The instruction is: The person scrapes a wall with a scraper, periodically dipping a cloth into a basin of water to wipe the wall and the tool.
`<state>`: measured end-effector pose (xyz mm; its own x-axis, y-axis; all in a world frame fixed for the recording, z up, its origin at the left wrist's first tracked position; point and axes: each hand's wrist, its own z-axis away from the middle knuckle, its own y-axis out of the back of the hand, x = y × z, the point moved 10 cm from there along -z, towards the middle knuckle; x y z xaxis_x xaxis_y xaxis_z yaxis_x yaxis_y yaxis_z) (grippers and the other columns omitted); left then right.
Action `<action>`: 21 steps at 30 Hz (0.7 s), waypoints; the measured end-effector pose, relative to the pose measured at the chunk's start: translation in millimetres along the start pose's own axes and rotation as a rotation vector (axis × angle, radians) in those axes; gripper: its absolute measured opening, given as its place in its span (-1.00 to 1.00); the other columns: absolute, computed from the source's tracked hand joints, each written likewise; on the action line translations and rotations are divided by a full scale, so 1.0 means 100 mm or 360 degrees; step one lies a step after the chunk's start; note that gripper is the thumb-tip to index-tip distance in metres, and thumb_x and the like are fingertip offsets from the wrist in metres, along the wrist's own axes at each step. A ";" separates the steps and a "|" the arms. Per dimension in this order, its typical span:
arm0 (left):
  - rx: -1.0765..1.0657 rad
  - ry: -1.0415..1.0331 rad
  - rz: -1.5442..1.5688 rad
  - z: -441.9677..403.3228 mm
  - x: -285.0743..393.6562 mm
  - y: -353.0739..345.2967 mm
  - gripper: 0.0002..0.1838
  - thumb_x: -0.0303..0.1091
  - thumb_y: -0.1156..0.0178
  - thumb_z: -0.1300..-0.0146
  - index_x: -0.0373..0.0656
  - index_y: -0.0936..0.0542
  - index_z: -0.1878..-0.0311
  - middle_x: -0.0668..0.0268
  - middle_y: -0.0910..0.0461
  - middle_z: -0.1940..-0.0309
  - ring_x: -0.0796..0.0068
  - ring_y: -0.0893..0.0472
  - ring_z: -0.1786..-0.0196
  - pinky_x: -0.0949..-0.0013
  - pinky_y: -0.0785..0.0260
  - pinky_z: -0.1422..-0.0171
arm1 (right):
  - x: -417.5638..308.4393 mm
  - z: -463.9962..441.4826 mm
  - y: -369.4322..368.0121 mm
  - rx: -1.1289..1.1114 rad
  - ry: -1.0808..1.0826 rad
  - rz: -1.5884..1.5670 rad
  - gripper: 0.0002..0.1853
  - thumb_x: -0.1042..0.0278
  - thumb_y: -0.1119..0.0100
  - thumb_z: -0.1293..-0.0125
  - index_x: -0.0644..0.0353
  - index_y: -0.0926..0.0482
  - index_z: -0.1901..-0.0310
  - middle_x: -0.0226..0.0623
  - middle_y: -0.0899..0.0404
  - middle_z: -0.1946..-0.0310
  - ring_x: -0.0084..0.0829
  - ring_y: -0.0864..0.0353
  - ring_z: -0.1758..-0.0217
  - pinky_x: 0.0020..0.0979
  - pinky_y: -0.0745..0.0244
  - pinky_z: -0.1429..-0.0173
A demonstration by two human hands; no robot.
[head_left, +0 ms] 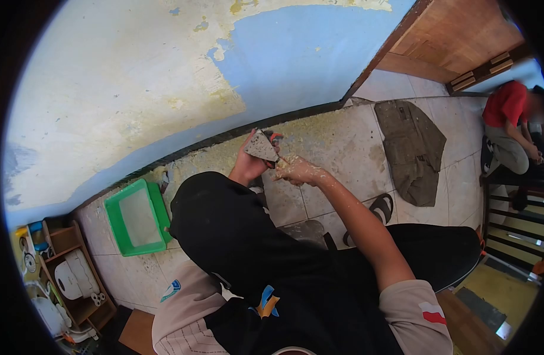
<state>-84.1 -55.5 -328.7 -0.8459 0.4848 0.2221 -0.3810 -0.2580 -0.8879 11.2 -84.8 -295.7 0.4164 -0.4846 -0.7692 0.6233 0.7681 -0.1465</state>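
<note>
Flecked with pale crumbs, my right hand (pixel 300 171) is closed around the handle end of a scraper (pixel 261 146). The scraper's wide blade is coated with grey-white residue and points up and left. Behind the blade, my left hand (pixel 244 164) is closed, its fingers partly hidden, by a small orange-and-black object (pixel 275 138) that I cannot make out fully. Both hands are close together above the tiled floor, near the foot of the wall (pixel 295 59), where blue and cream paint is peeling.
A green basin (pixel 163 220) with pale contents sits at left, beside a wooden shelf (pixel 88 284). A dark cloth (pixel 411 151) lies on the tiles (pixel 343 142). A person in a red top (pixel 506 103) sits at far right, near a slatted wooden rack (pixel 517 222).
</note>
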 end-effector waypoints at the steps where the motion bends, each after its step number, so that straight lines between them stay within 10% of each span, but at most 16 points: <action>1: -0.0217 0.0120 0.0189 0.02 -0.07 -0.19 -0.41 0.23 0.00 -0.52 -0.12 -0.59 -0.18 0.14 -0.59 0.06 0.16 -0.55 0.04 0.07 -0.46 -0.08 | 0.04 -0.04 -0.03 -0.0002 0.0008 -0.0003 -0.67 0.33 -0.48 -0.21 0.04 -0.39 0.41 -0.58 -0.28 0.60 -0.66 -0.15 0.67 -0.48 -0.03 0.60; 21: -0.0240 -0.0570 0.0541 0.47 0.79 -0.15 -0.45 0.11 -0.05 -0.50 -0.20 -0.58 -0.21 0.14 -0.48 0.18 0.30 -0.43 0.13 0.28 -0.35 0.10 | 0.61 -0.08 0.26 -0.0224 -0.0283 0.0594 -0.57 0.01 -0.55 -0.10 0.21 -0.57 0.38 -0.36 -0.44 0.66 -0.47 -0.36 0.67 -0.28 -0.26 0.59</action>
<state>-163.1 -52.8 -279.2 -0.9974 0.0710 0.0116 -0.0266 -0.2147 -0.9763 47.2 -90.7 -351.6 0.7112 -0.2180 -0.6684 0.3174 0.9479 0.0285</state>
